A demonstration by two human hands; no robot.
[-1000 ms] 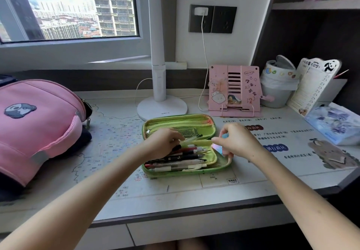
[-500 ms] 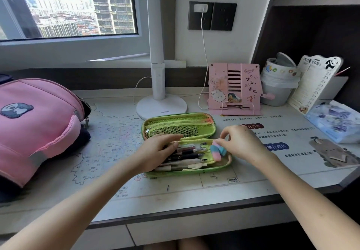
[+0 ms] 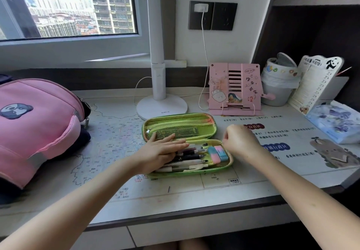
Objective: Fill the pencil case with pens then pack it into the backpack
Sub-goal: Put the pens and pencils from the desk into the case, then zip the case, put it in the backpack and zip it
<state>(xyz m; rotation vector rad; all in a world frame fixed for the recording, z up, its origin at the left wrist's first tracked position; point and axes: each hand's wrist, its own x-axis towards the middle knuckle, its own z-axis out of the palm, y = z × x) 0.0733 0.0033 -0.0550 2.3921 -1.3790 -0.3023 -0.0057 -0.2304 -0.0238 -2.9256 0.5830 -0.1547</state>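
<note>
- We see the pink backpack (image 3: 37, 125) at the desk's left edge.
- Our left hand (image 3: 159, 152) lies flat, fingers spread, on the pens (image 3: 192, 157) in the open green pencil case (image 3: 181, 127) at mid-desk.
- Our right hand (image 3: 240, 142), loosely curled and holding nothing, hovers beside the case's right end.

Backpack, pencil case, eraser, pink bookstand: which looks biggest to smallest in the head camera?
1. Backpack, though it is cut off at the edge.
2. Pencil case, lying open.
3. Pink bookstand, farther back, so unsure.
4. Eraser.
</note>
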